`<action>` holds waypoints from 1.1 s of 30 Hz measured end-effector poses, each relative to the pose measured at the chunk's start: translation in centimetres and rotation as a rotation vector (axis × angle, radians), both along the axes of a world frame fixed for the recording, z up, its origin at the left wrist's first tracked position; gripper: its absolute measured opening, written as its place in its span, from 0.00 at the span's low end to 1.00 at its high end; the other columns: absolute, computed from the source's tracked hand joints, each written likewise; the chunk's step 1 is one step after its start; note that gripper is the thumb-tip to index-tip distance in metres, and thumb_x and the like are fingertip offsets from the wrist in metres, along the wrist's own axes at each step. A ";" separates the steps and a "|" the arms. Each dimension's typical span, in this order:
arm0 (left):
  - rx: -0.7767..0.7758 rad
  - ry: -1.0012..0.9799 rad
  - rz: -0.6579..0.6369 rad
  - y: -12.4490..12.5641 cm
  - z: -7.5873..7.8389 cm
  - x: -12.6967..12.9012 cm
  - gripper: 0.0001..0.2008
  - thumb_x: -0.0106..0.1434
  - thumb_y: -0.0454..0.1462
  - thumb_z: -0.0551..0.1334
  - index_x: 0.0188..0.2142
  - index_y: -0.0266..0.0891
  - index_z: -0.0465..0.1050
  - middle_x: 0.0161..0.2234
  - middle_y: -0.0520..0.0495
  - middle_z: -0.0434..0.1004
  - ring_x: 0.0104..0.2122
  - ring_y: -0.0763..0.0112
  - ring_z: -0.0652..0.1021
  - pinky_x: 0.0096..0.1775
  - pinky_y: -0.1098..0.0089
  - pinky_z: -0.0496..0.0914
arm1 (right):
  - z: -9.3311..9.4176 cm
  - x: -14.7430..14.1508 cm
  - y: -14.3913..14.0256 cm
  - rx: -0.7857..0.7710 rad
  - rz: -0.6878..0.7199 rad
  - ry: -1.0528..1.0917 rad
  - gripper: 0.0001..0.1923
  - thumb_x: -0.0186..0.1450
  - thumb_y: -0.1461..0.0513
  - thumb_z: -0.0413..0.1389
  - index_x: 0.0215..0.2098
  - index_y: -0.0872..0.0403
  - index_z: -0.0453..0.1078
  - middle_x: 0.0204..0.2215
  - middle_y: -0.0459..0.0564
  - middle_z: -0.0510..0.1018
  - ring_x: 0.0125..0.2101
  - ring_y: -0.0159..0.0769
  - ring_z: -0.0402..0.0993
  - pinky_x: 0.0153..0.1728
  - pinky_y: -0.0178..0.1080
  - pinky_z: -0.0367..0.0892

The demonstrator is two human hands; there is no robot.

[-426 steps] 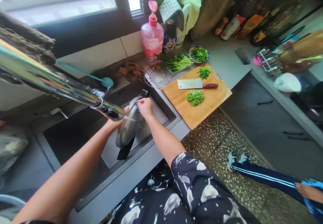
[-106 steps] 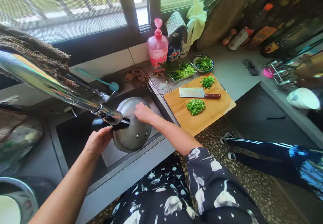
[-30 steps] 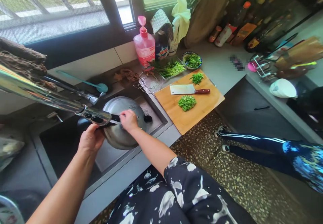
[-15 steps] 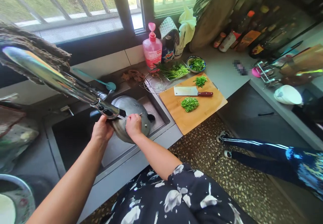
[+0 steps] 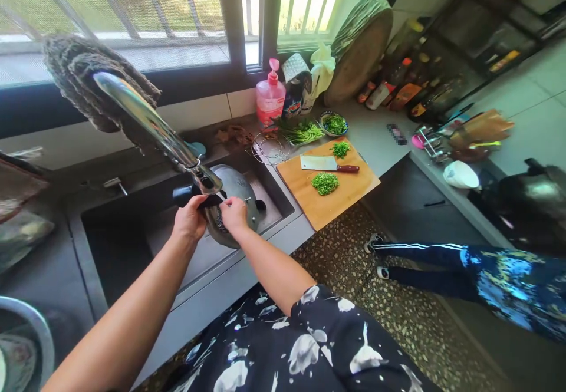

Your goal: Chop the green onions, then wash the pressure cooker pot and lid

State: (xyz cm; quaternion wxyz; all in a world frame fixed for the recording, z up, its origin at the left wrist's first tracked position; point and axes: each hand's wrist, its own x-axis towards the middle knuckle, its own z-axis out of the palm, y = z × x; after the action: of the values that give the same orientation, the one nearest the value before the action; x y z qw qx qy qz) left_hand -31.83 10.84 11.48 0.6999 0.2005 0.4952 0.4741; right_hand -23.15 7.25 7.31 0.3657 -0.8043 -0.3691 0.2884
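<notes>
In the sink (image 5: 289, 206), a dull silver pressure cooker lid (image 5: 241, 188) sits tilted beneath the faucet (image 5: 201, 175). A thin stream of water runs from the spout onto it. My left hand (image 5: 190, 218) is closed around the lid's black long handle (image 5: 179, 196), at the lid's left side. My right hand (image 5: 234, 215) rests against the lid with its fingers curled together near the water; whatever they may pinch is hidden. A small black grip (image 5: 260, 204) sticks out on the lid's far right.
Right of the sink, a cutting board (image 5: 305, 203) holds a cleaver (image 5: 325, 163) and chopped greens (image 5: 325, 184). Behind stand a wire rack (image 5: 270, 147), a pink pump bottle (image 5: 270, 100) and a bowl of greens (image 5: 333, 124). Another person's legs (image 5: 420, 262) are at right.
The lid has turned in my hands, and its black handle now shows at the left. My left hand has shifted onto that handle. The camera view has swung slightly.
</notes>
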 end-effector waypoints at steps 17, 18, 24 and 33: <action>-0.022 -0.069 0.015 -0.1 0.3 -0.5 0.15 0.37 0.32 0.68 0.28 0.36 0.71 0.24 0.53 0.74 0.25 0.73 0.73 0.29 0.73 0.68 | 0.2 -1.7 -0.1 -0.027 -0.117 -0.016 0.04 0.57 0.68 0.56 0.27 0.55 0.73 0.27 0.48 0.78 0.30 0.34 0.73 0.34 0.33 0.65; -0.021 -0.071 0.026 -0.1 0.2 -0.5 0.14 0.37 0.31 0.68 0.27 0.36 0.71 0.24 0.54 0.73 0.24 0.74 0.72 0.29 0.74 0.68 | 0.3 -2.1 -0.1 -0.002 -0.099 -0.053 0.04 0.57 0.68 0.56 0.27 0.56 0.73 0.28 0.49 0.78 0.31 0.35 0.73 0.35 0.34 0.65; -0.009 -0.128 0.023 0.3 0.4 -0.1 0.13 0.37 0.32 0.68 0.26 0.36 0.71 0.24 0.53 0.73 0.24 0.74 0.72 0.28 0.73 0.68 | 0.7 -2.3 -0.3 0.029 -0.135 -0.133 0.05 0.58 0.65 0.58 0.34 0.56 0.73 0.32 0.51 0.77 0.34 0.36 0.72 0.37 0.35 0.65; 0.001 -0.110 0.069 -0.2 0.8 -0.3 0.18 0.36 0.32 0.69 0.30 0.38 0.70 0.26 0.55 0.72 0.26 0.73 0.72 0.32 0.71 0.67 | 1.2 -3.6 -3.1 -0.013 0.029 -0.336 0.18 0.59 0.64 0.58 0.48 0.55 0.69 0.47 0.60 0.67 0.46 0.46 0.66 0.46 0.45 0.63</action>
State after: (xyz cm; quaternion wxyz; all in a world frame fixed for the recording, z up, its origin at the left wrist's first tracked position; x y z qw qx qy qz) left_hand -32.08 10.60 12.32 0.7092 0.1573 0.4622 0.5086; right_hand -26.77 4.20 8.49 0.2895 -0.8382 -0.4346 0.1574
